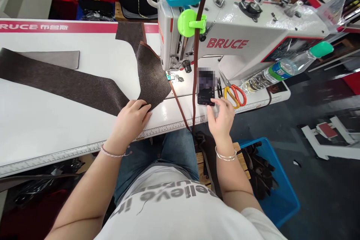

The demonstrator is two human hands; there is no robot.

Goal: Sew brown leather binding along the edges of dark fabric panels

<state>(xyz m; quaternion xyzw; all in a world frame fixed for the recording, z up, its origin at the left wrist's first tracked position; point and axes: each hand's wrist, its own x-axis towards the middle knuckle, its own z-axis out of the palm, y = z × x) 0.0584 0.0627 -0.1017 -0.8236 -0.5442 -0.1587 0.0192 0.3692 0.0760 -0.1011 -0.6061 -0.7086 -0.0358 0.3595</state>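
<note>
My left hand rests on the table with its fingers curled on the front edge of a dark brown fabric piece. One long strip of that fabric reaches left across the table; the other part lies up to the presser foot of the sewing machine. A narrow brown binding strip runs from the foot to the table's front edge. My right hand is at a phone lying on the machine bed, a fingertip at its lower screen. Its thumb and fingers are apart, holding nothing.
Scissors with orange and red handles and small black snips lie right of the phone. A water bottle leans behind them. A grey plate is partly under the fabric. A blue bin stands on the floor.
</note>
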